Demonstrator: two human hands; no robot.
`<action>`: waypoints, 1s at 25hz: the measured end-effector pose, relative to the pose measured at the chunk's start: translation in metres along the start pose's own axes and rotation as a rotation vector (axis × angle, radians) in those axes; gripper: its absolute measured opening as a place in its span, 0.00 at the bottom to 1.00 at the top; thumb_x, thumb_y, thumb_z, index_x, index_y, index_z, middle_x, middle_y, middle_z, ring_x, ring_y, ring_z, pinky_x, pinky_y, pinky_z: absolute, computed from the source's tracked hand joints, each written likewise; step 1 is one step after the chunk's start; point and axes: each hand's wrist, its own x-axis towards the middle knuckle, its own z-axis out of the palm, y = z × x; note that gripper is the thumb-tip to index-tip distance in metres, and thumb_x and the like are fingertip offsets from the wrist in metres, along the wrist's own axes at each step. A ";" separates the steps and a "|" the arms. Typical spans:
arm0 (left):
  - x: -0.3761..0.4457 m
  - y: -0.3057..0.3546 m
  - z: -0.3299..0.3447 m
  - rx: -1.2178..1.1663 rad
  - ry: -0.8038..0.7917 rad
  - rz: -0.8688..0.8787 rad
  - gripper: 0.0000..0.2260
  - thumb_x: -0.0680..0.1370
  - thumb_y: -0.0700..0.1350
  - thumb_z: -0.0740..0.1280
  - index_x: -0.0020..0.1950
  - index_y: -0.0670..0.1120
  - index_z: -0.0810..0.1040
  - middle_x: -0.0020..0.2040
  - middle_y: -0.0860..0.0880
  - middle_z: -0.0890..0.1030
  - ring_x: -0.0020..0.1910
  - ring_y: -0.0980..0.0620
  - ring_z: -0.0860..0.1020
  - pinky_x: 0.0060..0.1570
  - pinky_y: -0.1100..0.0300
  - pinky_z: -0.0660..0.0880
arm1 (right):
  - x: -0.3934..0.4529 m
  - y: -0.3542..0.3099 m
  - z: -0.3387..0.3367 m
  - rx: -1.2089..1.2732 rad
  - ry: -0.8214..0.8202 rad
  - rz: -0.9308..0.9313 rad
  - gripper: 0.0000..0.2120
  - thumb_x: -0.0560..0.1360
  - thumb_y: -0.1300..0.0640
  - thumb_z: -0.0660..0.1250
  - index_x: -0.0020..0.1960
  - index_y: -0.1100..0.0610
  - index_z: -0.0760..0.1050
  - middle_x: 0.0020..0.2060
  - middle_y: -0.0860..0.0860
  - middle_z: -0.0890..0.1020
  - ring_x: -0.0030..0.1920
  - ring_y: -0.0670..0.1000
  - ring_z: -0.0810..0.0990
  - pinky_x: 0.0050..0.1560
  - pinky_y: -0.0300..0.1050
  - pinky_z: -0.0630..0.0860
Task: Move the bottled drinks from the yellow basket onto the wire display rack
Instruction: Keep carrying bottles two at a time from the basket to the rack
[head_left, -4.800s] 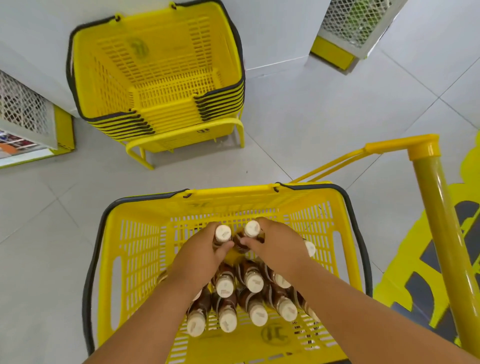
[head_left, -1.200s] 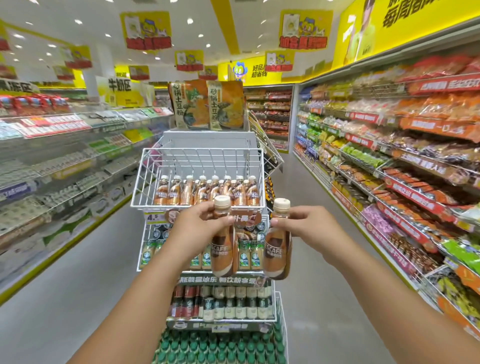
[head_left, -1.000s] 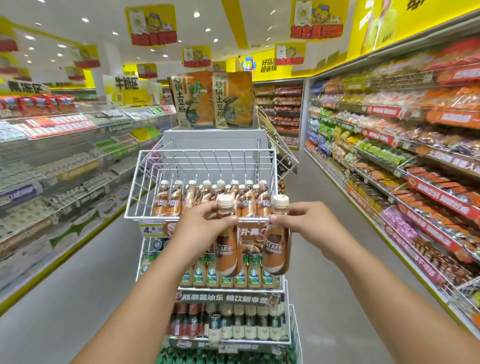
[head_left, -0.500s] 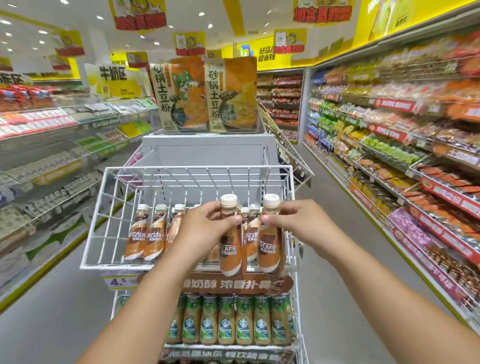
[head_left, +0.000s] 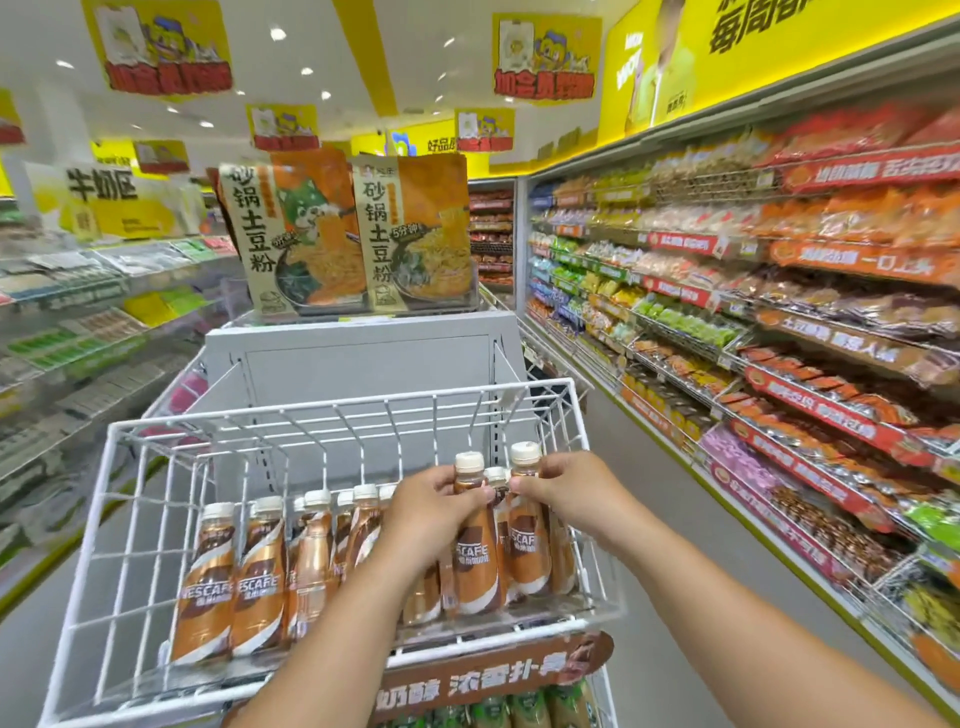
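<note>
1. While both bottles stand upright inside the wire display rack (head_left: 332, 415), your left hand (head_left: 426, 512) grips the left coffee bottle (head_left: 475, 551) by the neck, and your right hand (head_left: 576, 493) pinches the right coffee bottle (head_left: 527, 540) likewise.
2. Both hang directly beneath your hands, at the right end of the shelved row (head_left: 260, 577).
3. Bases probably touch the rack floor; contact is hidden.

The wire display rack (head_left: 332, 415) is white. The bottled drinks (head_left: 208, 587) standing in it are brown and copper with swirling white bands, white lettering and cream caps. Below, a brown sign (head_left: 493, 675) carries cream characters over green-labelled bottles (head_left: 524, 709). Far behind, two orange noodle packets (head_left: 353, 234) show black characters. Yellow banners (head_left: 543, 57) with red lettering hang overhead.
</note>
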 end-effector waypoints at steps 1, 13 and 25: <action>0.005 -0.001 0.001 0.020 0.003 0.001 0.14 0.71 0.51 0.80 0.54 0.53 0.84 0.52 0.54 0.87 0.47 0.59 0.85 0.44 0.63 0.81 | 0.003 0.000 0.004 -0.025 0.008 0.027 0.10 0.75 0.49 0.77 0.44 0.55 0.84 0.39 0.47 0.87 0.38 0.45 0.85 0.39 0.39 0.78; 0.033 -0.021 0.018 0.268 0.029 -0.048 0.39 0.67 0.66 0.77 0.72 0.48 0.76 0.67 0.50 0.81 0.58 0.50 0.81 0.58 0.53 0.78 | 0.021 0.018 0.035 -0.303 0.142 0.152 0.15 0.78 0.43 0.70 0.51 0.55 0.81 0.41 0.49 0.84 0.39 0.48 0.81 0.34 0.42 0.73; 0.001 -0.018 0.013 0.489 0.102 0.122 0.27 0.77 0.64 0.68 0.72 0.52 0.74 0.58 0.55 0.80 0.56 0.54 0.79 0.54 0.58 0.75 | -0.003 0.022 0.033 -0.310 0.106 0.025 0.20 0.81 0.45 0.64 0.69 0.54 0.73 0.66 0.53 0.78 0.60 0.54 0.78 0.58 0.46 0.75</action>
